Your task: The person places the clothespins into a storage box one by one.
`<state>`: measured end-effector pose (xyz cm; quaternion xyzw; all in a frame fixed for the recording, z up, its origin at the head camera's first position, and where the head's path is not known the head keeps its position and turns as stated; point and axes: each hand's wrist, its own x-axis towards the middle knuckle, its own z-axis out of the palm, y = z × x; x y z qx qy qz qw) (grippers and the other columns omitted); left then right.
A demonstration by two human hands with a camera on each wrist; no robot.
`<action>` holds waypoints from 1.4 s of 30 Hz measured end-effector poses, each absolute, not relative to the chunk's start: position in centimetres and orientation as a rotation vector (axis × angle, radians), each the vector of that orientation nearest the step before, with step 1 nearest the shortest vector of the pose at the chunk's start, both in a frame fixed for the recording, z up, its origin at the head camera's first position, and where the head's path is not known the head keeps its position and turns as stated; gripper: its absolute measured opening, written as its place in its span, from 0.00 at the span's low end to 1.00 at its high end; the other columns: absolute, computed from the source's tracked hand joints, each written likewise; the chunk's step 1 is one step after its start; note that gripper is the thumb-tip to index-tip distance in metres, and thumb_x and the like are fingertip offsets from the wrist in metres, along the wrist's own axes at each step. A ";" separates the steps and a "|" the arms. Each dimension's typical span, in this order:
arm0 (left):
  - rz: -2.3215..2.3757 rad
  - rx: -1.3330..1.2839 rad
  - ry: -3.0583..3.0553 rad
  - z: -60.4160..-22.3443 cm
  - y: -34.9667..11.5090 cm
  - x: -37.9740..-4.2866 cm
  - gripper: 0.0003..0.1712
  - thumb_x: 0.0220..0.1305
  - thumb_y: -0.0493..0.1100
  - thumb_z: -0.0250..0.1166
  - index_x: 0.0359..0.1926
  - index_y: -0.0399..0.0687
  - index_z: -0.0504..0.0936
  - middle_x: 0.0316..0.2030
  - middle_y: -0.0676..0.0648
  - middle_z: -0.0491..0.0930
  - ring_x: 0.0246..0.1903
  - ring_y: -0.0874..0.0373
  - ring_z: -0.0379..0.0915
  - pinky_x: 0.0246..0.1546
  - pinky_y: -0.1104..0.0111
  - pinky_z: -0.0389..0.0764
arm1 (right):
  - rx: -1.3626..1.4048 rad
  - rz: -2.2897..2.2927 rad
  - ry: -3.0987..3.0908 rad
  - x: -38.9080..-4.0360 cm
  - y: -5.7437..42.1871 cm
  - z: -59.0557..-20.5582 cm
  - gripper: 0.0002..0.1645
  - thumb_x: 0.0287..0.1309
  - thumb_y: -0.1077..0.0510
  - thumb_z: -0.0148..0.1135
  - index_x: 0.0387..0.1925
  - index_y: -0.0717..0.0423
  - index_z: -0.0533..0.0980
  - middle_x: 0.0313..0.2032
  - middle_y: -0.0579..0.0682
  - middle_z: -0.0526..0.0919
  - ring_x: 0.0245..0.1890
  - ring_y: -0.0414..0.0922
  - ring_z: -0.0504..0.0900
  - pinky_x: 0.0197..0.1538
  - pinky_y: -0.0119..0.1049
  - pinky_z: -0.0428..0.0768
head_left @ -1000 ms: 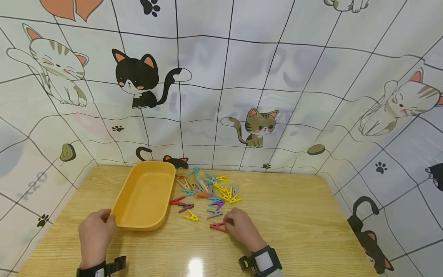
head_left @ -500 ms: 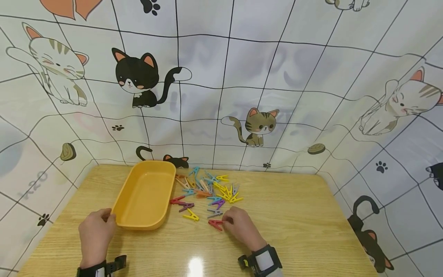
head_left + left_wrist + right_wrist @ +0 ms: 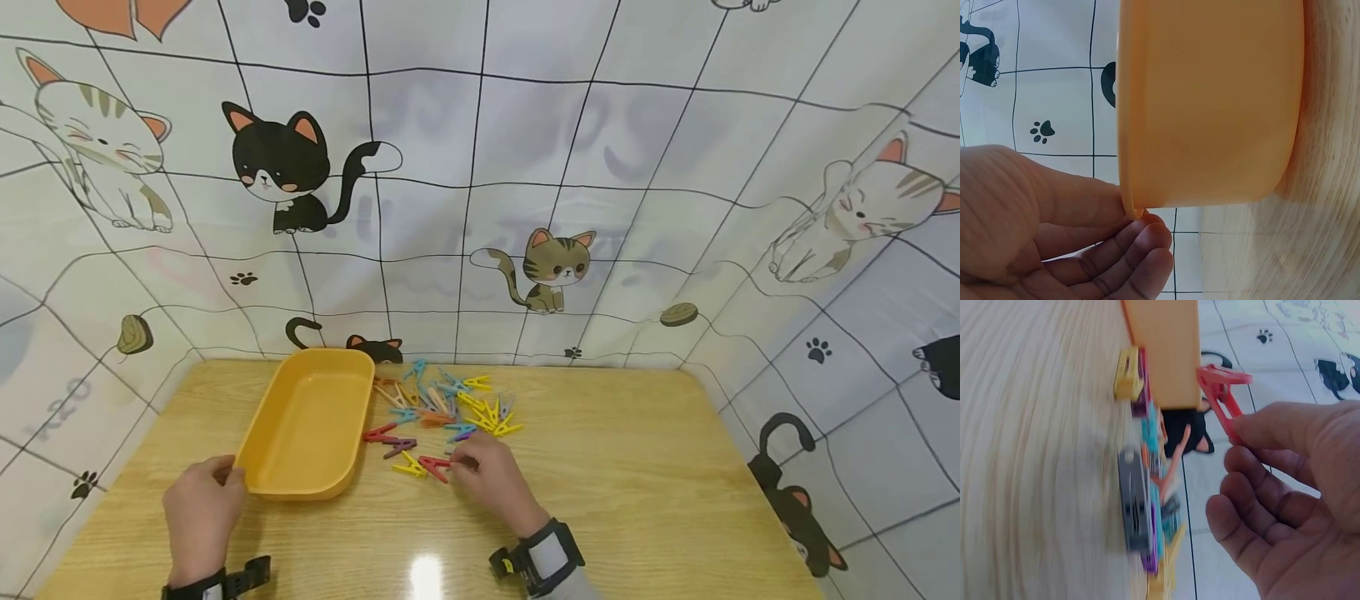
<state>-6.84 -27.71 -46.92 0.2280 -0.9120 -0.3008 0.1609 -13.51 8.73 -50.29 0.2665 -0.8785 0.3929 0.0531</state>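
A red clothespin (image 3: 436, 467) is pinched between the thumb and fingers of my right hand (image 3: 492, 481). In the right wrist view the red clothespin (image 3: 1221, 394) is held up off the table by one leg. My left hand (image 3: 204, 510) pinches the near-left corner of the yellow plastic basin (image 3: 300, 497); the left wrist view shows the thumb and fingers on its rim (image 3: 1126, 125). No clothespins show inside the basin. A yellow clothespin (image 3: 409, 466) lies just left of the red one, and a grey clothespin (image 3: 1135, 500) is partly hidden behind my right hand in the head view.
Several clothespins in blue, yellow, orange and wood colours lie heaped right of the basin, among them yellow ones (image 3: 491, 417) at the heap's right side. The wooden table (image 3: 637, 467) meets a cat-print cloth (image 3: 435, 208) hung behind and at the sides.
My right hand has moved left and a little away from me, carrying the red clothespin from the table toward the basin. My left hand keeps its grip on the rim.
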 end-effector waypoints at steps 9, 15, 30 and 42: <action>-0.868 0.673 -2.591 -47.0 -28.1 -6.5 0.17 0.64 0.30 0.61 0.48 0.17 0.82 0.36 0.24 0.83 0.33 0.32 0.81 0.31 0.50 0.78 | 0.945 1.253 -2.540 -13.8 5.1 -49.2 0.04 0.63 0.65 0.68 0.33 0.55 0.86 0.31 0.46 0.83 0.30 0.35 0.74 0.35 0.27 0.75; -0.858 0.668 -2.592 -46.7 -28.1 -6.7 0.17 0.64 0.30 0.60 0.48 0.17 0.81 0.36 0.24 0.83 0.33 0.33 0.80 0.31 0.51 0.76 | 1.010 1.292 -2.508 -14.3 2.7 -48.0 0.04 0.64 0.65 0.67 0.34 0.58 0.86 0.32 0.49 0.83 0.31 0.36 0.75 0.36 0.25 0.75; -0.854 0.650 -2.583 -46.6 -27.8 -7.1 0.16 0.64 0.30 0.61 0.48 0.17 0.82 0.35 0.24 0.83 0.33 0.34 0.80 0.28 0.55 0.75 | 1.009 1.145 -2.589 -15.1 -2.4 -46.8 0.04 0.60 0.64 0.69 0.31 0.56 0.87 0.28 0.45 0.82 0.29 0.33 0.71 0.35 0.19 0.69; -0.853 0.655 -2.589 -46.8 -27.6 -6.8 0.16 0.64 0.30 0.61 0.48 0.16 0.82 0.36 0.24 0.83 0.34 0.33 0.80 0.30 0.52 0.76 | 0.982 0.929 -2.604 -14.5 -5.1 -47.1 0.04 0.58 0.62 0.70 0.29 0.53 0.87 0.27 0.41 0.81 0.29 0.33 0.72 0.35 0.18 0.66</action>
